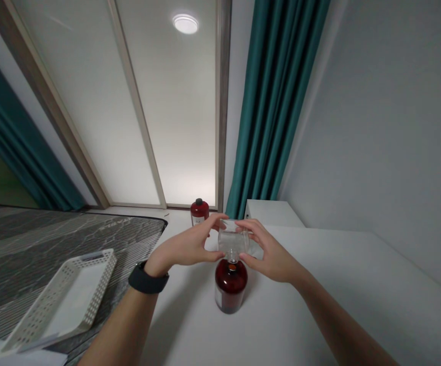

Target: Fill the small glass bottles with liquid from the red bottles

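A clear vessel [232,240] is held neck down between left grip [192,245] and right grip [270,254], both half-curled. Just below both, a red bottle [231,284] is stood on the bench [281,317]; beyond the left grip, a capped bottle [199,210] is seen.

A white basket [100,292] with perforated sides lies on a grey patterned surface [33,254] at left, a white sheet [18,354] by its near end. Behind stands a frosted door [190,112] showing a round light [185,24] (perhaps a reflection), between a left curtain [18,137] and a right curtain [277,101], both teal. A white cabinet [270,212] sits near the pale wall [388,127].
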